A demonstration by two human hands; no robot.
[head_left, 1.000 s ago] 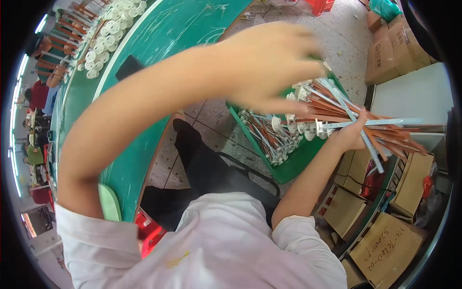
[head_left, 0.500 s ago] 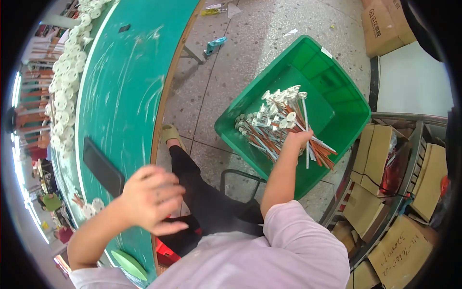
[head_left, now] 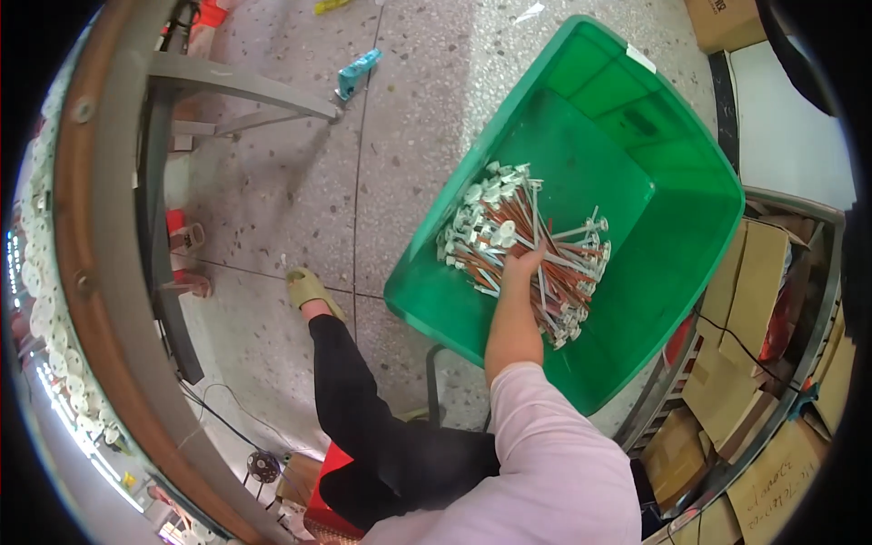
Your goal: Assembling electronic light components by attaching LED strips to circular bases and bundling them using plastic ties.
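A large green plastic bin (head_left: 590,154) stands on the floor to the right. Inside lies a heap of thin grey and brown rods (head_left: 570,272) with white disc ends. Many discs point toward the bin's left side, others toward the lower right. My right hand (head_left: 524,262) reaches down into the bin, its fingers closed around some rods in the middle of the heap. Part of the fingers is hidden among the rods. My left hand is out of view.
The wooden table edge (head_left: 77,218) curves along the left, with a metal leg frame (head_left: 245,91) beneath it. A blue object (head_left: 357,74) lies on the speckled floor (head_left: 427,118). Cardboard boxes (head_left: 736,318) fill a rack on the right. My sandalled foot (head_left: 313,292) is left of the bin.
My view has swung right and down, so the tabletop and my left hand have left it. My right hand has sunk with its rods onto the heap; more disc ends show at lower right.
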